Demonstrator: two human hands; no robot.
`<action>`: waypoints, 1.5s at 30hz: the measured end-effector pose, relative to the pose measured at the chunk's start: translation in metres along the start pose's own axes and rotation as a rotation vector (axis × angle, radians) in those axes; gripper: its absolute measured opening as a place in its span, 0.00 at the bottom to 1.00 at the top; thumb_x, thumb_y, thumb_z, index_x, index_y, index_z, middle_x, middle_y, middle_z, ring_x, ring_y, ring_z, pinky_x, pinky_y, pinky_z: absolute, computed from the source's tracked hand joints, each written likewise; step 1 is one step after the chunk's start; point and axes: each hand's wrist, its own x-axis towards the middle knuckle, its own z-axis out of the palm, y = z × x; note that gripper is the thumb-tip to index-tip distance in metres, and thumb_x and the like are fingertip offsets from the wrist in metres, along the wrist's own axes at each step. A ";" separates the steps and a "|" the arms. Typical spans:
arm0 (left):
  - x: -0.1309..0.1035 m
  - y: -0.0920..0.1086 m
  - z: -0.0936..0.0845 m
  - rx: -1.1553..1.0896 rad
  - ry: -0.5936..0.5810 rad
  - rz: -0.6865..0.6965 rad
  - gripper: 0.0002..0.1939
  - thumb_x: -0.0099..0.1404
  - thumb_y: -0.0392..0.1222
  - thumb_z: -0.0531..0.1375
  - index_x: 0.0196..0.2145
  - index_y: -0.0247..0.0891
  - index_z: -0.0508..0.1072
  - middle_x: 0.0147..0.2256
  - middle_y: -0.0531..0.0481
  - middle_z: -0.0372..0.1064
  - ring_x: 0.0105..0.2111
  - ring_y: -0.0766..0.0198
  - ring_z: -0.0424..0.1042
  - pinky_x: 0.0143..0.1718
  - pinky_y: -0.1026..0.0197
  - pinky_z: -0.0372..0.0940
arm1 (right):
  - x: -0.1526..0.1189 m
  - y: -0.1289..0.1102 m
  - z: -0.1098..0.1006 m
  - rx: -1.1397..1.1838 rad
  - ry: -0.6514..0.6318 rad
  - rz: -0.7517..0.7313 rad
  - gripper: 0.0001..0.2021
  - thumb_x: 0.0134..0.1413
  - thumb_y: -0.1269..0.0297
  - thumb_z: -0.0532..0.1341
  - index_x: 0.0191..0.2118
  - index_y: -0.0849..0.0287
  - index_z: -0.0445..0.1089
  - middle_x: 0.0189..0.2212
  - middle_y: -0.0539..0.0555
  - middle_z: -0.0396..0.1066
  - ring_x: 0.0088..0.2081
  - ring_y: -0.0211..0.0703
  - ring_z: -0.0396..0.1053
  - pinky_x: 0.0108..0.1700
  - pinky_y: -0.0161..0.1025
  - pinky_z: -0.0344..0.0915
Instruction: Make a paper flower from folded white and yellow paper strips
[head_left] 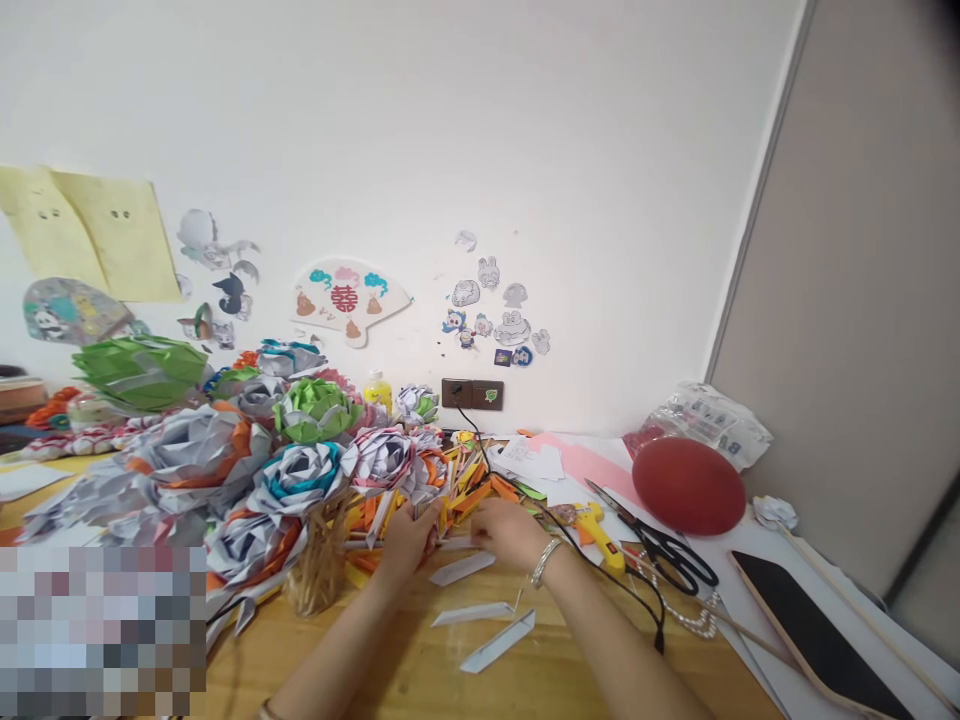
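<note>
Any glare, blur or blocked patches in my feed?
Head view: fairly even light on the wall, no harsh glare; head view: pixelated block over the lower left, top right corner dark; head view: writing on the white sheet too soft to read.

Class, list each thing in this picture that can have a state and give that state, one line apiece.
Left hand, fingers curled; grip unclear
Right hand, bent at the wrist; fingertips hidden
Front white paper strip, folded, lying loose
Green paper flower, folded into layered petals
Scissors, lying down; blade opening hard to tell
Phone, lying flat, screen dark
Wall socket, left half plugged in
Yellow bottle, upright
</note>
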 end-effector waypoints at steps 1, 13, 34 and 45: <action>0.000 0.000 0.000 0.001 0.002 0.000 0.21 0.49 0.58 0.57 0.16 0.40 0.55 0.06 0.60 0.54 0.07 0.72 0.53 0.12 0.68 0.47 | -0.001 0.001 -0.005 0.034 0.044 0.047 0.07 0.48 0.71 0.58 0.29 0.60 0.73 0.29 0.54 0.71 0.32 0.41 0.66 0.30 0.33 0.55; -0.020 0.017 0.014 -0.042 -0.175 0.008 0.20 0.50 0.58 0.58 0.20 0.38 0.62 0.09 0.61 0.54 0.10 0.72 0.53 0.13 0.69 0.47 | 0.011 -0.013 -0.001 0.962 0.461 0.470 0.04 0.38 0.70 0.61 0.21 0.60 0.64 0.17 0.47 0.65 0.21 0.36 0.62 0.25 0.33 0.57; -0.026 0.028 0.015 -0.441 -0.439 -0.171 0.20 0.46 0.54 0.64 0.25 0.37 0.62 0.09 0.65 0.49 0.11 0.77 0.46 0.14 0.70 0.42 | -0.006 -0.004 -0.031 0.724 0.175 0.047 0.45 0.31 0.58 0.69 0.59 0.53 0.51 0.59 0.58 0.47 0.59 0.51 0.47 0.57 0.46 0.48; -0.025 0.024 0.015 -0.462 -0.440 -0.212 0.21 0.46 0.55 0.64 0.25 0.38 0.60 0.09 0.65 0.48 0.11 0.77 0.47 0.15 0.70 0.44 | -0.009 -0.006 -0.028 0.431 0.054 0.002 0.50 0.34 0.61 0.68 0.62 0.55 0.40 0.63 0.58 0.38 0.62 0.50 0.37 0.60 0.47 0.41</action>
